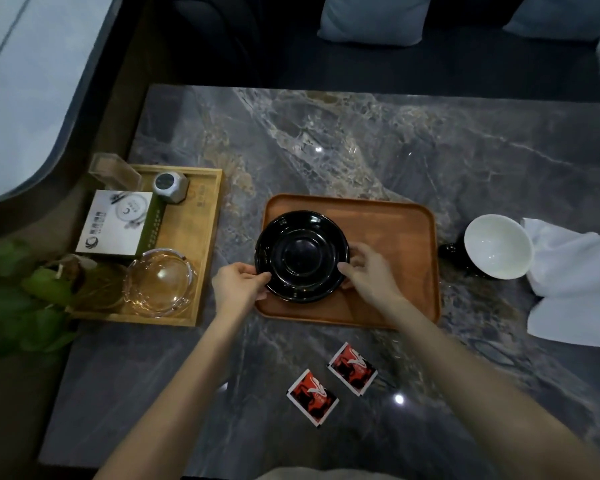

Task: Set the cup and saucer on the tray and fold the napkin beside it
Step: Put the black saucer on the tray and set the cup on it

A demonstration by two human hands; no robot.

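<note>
Head view, saucer: a glossy black saucer [302, 256] is sitting over the left end of a brown wooden tray [395, 237], its left rim hanging slightly past the tray's edge.
Head view, left hand: the left hand [238, 284] is gripping the saucer's near-left rim, thumb on top.
Head view, right hand: the right hand [369, 271] is gripping the saucer's right rim, fingers curled around the edge above the tray.
Head view, cup: a white-lined cup [497, 247] with a dark outside is standing on the table [361, 150], just beside the tray's right edge and off it.
Head view, napkin: a white napkin [575, 282] is lying rumpled at the right of the table, touching the cup's far side.
Head view, packets: two red and black packets [352, 368] are lying on the table nearer the person, apart from the tray.
Head view, side tray: a lighter wooden tray [208, 237] at the left is holding a glass ashtray [160, 282], a white box [116, 223] and a small silver jar [170, 187].
Head view, plant: green leaves [18, 306] are showing at the left edge.
</note>
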